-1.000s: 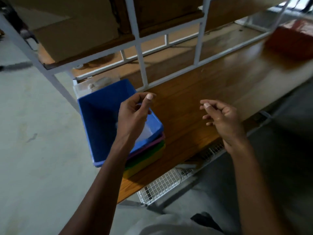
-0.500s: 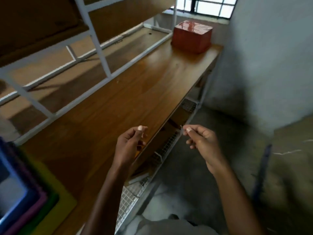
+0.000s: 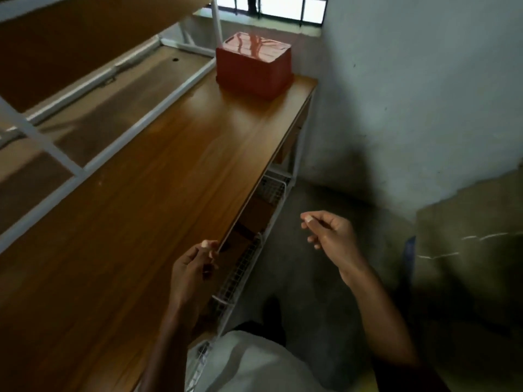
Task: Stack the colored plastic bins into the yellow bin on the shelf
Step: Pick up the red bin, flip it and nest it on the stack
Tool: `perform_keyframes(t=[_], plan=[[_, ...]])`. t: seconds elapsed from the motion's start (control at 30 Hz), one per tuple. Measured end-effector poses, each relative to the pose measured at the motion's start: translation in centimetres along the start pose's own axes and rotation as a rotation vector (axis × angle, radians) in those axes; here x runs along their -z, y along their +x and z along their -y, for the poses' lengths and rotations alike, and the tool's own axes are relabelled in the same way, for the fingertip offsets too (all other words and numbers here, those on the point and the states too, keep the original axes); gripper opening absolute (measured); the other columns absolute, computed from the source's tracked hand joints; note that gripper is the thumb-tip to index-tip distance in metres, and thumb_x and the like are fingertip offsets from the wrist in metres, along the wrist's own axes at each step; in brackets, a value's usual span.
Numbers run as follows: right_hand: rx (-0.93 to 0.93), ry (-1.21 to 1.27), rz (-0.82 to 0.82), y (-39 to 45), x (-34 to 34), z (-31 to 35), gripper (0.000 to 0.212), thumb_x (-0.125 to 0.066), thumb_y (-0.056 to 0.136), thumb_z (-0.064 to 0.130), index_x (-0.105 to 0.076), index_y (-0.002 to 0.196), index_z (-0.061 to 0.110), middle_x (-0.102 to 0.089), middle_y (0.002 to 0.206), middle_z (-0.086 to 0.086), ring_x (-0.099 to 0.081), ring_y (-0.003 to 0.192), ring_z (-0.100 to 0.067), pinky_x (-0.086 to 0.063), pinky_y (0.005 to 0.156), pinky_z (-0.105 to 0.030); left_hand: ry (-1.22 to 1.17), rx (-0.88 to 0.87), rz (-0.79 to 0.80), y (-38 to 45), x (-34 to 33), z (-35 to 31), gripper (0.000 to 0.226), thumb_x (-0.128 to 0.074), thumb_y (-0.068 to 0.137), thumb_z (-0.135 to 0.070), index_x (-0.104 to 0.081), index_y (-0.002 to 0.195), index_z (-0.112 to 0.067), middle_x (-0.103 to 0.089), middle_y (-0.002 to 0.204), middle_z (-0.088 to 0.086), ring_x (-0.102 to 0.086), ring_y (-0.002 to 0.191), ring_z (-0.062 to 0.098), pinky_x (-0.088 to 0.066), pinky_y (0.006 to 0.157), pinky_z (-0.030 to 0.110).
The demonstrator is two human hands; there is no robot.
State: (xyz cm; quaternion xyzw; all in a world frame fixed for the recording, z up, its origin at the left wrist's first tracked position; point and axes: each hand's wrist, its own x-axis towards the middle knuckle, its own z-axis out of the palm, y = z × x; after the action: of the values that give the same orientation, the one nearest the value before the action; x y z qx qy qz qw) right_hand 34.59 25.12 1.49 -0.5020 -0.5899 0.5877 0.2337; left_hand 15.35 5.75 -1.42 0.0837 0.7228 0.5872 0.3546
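Note:
A red plastic bin [image 3: 254,67] stands upside down at the far right end of the wooden shelf [image 3: 158,176], close to the wall. My left hand [image 3: 191,268] hovers at the shelf's front edge with its fingers loosely curled and nothing in them. My right hand [image 3: 329,234] hangs off the shelf over the floor, fingers half curled, also holding nothing. Both hands are well short of the red bin. The yellow bin and the bins nested in it are out of view.
White metal frame bars [image 3: 147,120] run along the back of the shelf, with an upper board above. A wire mesh rack [image 3: 243,267] sits under the front edge. A grey wall [image 3: 410,94] closes the right side, and a window lies behind the red bin.
The view has swung right along the shelf: the stack with the blue bin on top has left the frame, the red bin is now nearer. Both hands came away empty.

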Motion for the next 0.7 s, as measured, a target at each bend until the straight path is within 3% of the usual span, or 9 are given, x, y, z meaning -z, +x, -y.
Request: perform_keyframes(t=[0.1,0.27,0.37,0.6,0.7], plan=[[0.003,-0.010,-0.026,5.5,1.8,1.8,0.013,-0.064,0.102,0.025,-0.077,0.105,0.028,-0.076,0.095,0.006,-0.065,0.070,-0.004,-0.052,0.061,-0.019,0.009,-0.009,0.068,5.5,-5.7,-3.7,0.034,-0.046,0.110,-0.032,-0.075,0.114,-0.016,-0.071,0.106,0.006,-0.062,0.087,0.020,-0.050,0.071,0.029],[-0.027,0.030,-0.089,14.2,4.7,4.2,0.013,-0.065,0.101,0.025,-0.077,0.102,0.030,-0.076,0.094,0.005,-0.064,0.068,-0.006,-0.050,0.063,-0.023,0.093,-0.020,0.218,13.7,-15.5,-9.2,0.030,-0.050,0.109,-0.029,-0.076,0.107,-0.016,-0.071,0.095,0.003,-0.062,0.072,0.012,-0.051,0.056,0.019],[-0.065,0.053,-0.108,19.4,6.4,4.9,0.013,-0.064,0.102,0.024,-0.076,0.102,0.028,-0.076,0.094,0.002,-0.064,0.070,-0.008,-0.049,0.061,-0.022,0.104,0.020,0.292,17.6,-20.1,-11.3,0.029,-0.051,0.108,-0.029,-0.076,0.107,-0.015,-0.070,0.089,0.001,-0.060,0.070,0.013,-0.049,0.056,0.022],[-0.077,0.035,-0.057,34.9,10.7,7.7,0.014,-0.063,0.103,0.024,-0.076,0.105,0.028,-0.076,0.097,0.002,-0.064,0.073,-0.010,-0.051,0.065,-0.024,0.114,0.032,0.199,28.6,-29.0,-13.9,0.030,-0.050,0.108,-0.031,-0.076,0.110,-0.015,-0.071,0.098,0.008,-0.061,0.078,0.019,-0.049,0.064,0.028],[-0.055,0.014,0.028,42.0,11.9,10.3,0.014,-0.063,0.103,0.022,-0.076,0.104,0.027,-0.076,0.096,0.001,-0.062,0.068,-0.007,-0.049,0.061,-0.021,0.073,0.022,0.108,33.0,-32.4,-15.4,0.031,-0.051,0.109,-0.033,-0.077,0.109,-0.016,-0.070,0.092,0.004,-0.061,0.078,0.020,-0.048,0.066,0.030]])
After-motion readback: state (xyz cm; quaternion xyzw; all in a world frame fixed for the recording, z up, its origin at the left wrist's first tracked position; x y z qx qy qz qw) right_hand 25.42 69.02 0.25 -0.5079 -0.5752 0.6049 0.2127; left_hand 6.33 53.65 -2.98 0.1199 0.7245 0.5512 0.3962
